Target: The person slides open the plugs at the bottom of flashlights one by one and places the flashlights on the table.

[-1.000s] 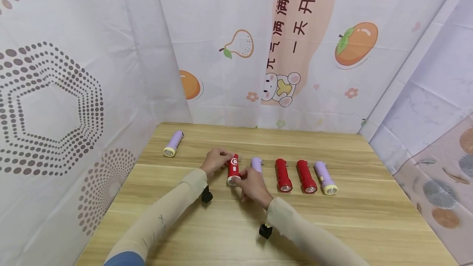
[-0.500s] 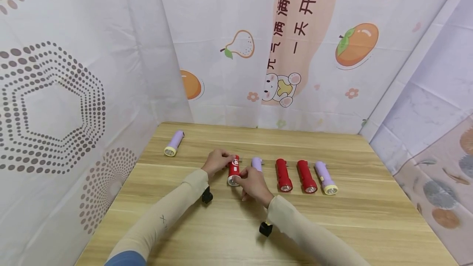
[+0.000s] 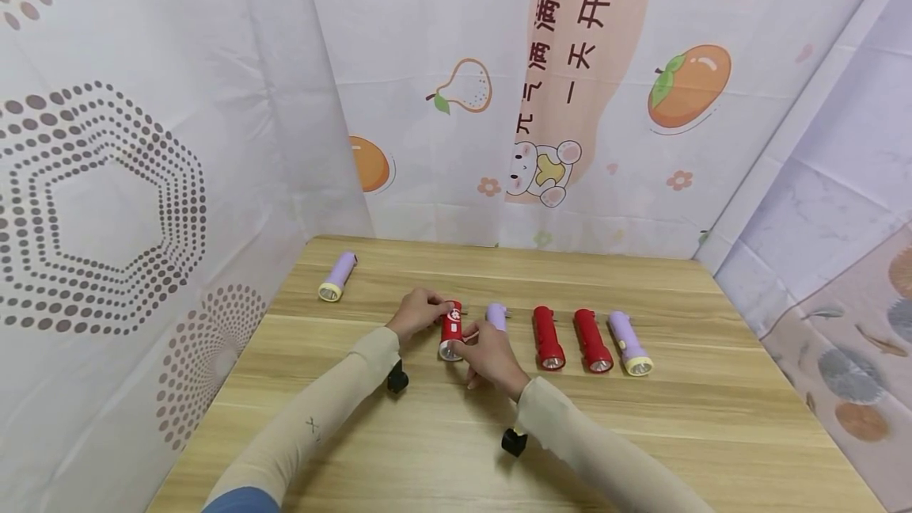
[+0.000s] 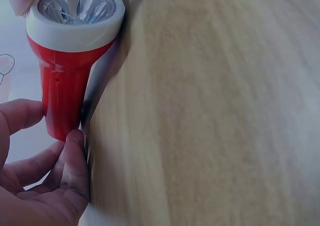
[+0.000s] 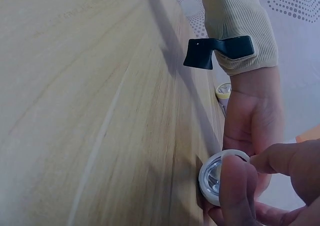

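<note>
A red flashlight (image 3: 452,323) with a white head lies on the wooden table, its lens end toward the person. My left hand (image 3: 416,313) pinches its tail between thumb and fingers, as the left wrist view of the red barrel (image 4: 64,84) shows. At the other end, my right hand (image 3: 490,355) holds the white head, with fingertips at its rim (image 5: 204,184) and one finger in front of the lens. Just right of it, a purple flashlight (image 3: 496,315) is partly hidden behind my right hand.
Two red flashlights (image 3: 547,337) (image 3: 592,339) and a purple one with a yellow head (image 3: 630,343) lie in a row at right. Another purple flashlight (image 3: 338,275) lies at the back left. Printed curtains (image 3: 427,38) border the table (image 3: 442,450).
The red-and-white flashlight has shifted very slightly toward the person, with both hands staying on it. The other flashlights have not moved.
</note>
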Action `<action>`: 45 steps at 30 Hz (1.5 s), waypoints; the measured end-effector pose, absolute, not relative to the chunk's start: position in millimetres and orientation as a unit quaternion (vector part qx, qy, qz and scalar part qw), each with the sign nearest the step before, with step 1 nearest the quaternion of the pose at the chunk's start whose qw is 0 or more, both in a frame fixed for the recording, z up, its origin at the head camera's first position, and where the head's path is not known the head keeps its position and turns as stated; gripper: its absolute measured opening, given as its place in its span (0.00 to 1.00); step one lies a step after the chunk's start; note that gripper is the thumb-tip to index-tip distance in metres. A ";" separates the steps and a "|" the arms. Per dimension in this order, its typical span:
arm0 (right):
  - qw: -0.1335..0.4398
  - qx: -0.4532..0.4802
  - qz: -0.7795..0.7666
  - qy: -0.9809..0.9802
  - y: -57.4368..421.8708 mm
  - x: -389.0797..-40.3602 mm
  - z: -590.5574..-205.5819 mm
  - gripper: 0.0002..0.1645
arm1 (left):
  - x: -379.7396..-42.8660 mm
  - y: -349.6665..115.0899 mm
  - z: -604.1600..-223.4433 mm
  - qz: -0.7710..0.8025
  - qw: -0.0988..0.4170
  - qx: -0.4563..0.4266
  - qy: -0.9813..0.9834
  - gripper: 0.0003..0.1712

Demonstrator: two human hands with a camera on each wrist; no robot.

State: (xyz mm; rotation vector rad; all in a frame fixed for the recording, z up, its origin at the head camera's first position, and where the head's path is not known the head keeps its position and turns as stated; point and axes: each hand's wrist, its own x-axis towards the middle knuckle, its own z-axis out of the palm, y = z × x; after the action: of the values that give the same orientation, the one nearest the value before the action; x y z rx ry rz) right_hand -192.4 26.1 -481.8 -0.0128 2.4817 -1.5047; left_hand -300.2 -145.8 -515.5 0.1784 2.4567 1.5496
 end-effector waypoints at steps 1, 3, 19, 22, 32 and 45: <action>0.118 -0.008 -0.519 0.847 26.3 -192.4 -482.3 0.20 | -300.4 -146.2 -516.1 0.529 0.116 0.062 0.838 0.14; 0.114 -0.013 -0.523 0.845 26.6 -192.3 -483.1 0.22 | -300.6 -147.0 -517.6 0.531 0.115 0.066 0.837 0.14; 0.052 -0.029 -0.493 0.868 35.0 -187.3 -478.0 0.22 | -278.9 -163.1 -515.4 0.489 0.068 0.115 0.862 0.15; 0.043 -0.031 -0.481 0.875 37.4 -183.9 -477.2 0.19 | -269.8 -168.5 -514.6 0.496 0.044 0.123 0.859 0.14; -0.034 -0.079 -0.443 0.893 46.7 -172.3 -474.4 0.13 | -230.1 -174.6 -498.3 0.517 0.043 0.157 0.840 0.10; -0.047 -0.095 -0.424 0.900 57.2 -159.2 -483.3 0.07 | -207.0 -177.2 -494.9 0.528 0.065 0.210 0.820 0.10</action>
State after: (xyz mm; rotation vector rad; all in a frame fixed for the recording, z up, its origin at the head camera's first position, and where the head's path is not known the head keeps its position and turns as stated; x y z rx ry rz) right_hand -159.2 57.2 -483.3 -0.3074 2.9147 -1.3731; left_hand -207.0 -177.2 -494.9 0.6333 2.4753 1.5923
